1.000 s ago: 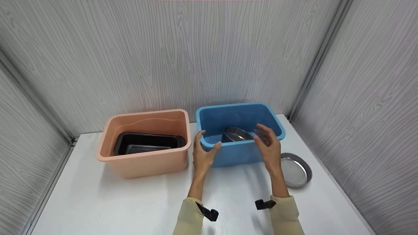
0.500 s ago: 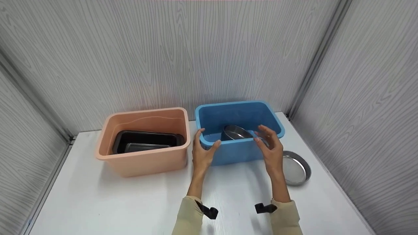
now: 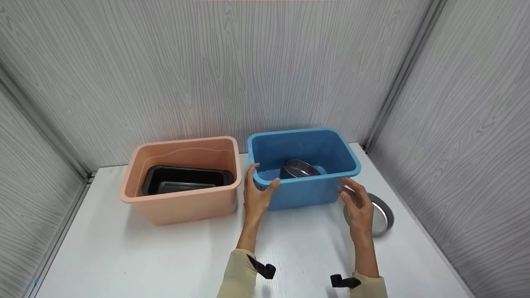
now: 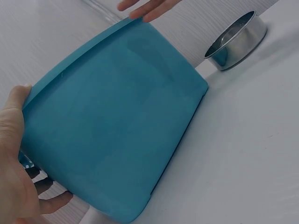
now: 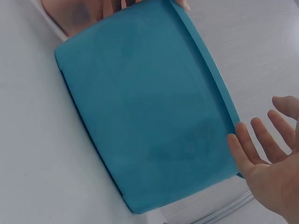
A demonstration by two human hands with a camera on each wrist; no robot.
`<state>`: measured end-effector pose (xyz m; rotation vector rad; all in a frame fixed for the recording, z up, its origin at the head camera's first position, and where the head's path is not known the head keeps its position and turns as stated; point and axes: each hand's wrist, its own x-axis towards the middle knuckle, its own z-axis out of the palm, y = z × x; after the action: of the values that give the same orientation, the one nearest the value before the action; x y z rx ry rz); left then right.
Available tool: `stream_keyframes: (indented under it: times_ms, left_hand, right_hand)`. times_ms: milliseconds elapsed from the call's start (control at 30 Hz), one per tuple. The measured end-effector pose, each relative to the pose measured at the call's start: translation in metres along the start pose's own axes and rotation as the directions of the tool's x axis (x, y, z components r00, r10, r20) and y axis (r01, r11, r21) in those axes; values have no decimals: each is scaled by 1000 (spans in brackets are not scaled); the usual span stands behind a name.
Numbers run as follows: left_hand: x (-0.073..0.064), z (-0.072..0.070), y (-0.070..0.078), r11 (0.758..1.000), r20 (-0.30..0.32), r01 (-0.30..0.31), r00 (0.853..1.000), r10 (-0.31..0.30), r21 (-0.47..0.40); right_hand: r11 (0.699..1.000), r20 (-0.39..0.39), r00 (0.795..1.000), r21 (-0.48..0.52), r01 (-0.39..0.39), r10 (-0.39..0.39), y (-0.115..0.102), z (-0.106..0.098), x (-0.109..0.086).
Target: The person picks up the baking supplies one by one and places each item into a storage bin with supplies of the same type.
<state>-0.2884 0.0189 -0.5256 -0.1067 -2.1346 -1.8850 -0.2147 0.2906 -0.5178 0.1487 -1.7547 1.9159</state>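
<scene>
The blue plastic bin stands toward the back right. My left hand grips its front left corner; in the left wrist view the thumb lies at the rim, the fingers along the end wall. Inside the bin leans a dark round cake pan. My right hand hovers just off the bin's front right corner, fingers bent loosely and holding nothing. In the right wrist view that hand spreads its fingers beside the rim. Partly behind it, a shallow silver round cake pan lies on the table.
Left of the blue bin is a peach plastic bin with black rectangular loaf pans in it. A wood-grain back wall and a right side wall enclose the white table.
My right hand has moved out of the blue bin, over to the right and toward me, and now overlaps the silver pan. The left hand keeps its place on the bin's corner.
</scene>
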Motion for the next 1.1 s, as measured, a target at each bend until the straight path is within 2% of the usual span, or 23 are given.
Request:
stream_keyframes:
  times_ms: [133, 367, 733, 967, 1100]
  left_hand:
    - [0, -1, 1, 1000, 0, 9, 1000, -9, 1]
    - [-2, -1, 0, 1000, 2, 7, 1000, -7, 5]
    - [-2, 0, 1, 1000, 1, 3, 1000, -3, 27]
    - [-3, 1, 2, 1000, 8, -2, 1000, 2, 20]
    - [-4, 1, 1, 1000, 5, 2, 1000, -2, 16]
  right_hand:
    - [999, -64, 997, -32, -33, 31, 2, -11, -4]
    - [996, -132, 990, -70, -64, 55, 1, -26, -12]
    - [992, -179, 978, -38, -116, 107, 11, -41, -27]
    - [982, -304, 943, -89, -167, 133, 13, -56, -36]
    - [979, -360, 921, -78, -188, 148, 17, -64, -40]
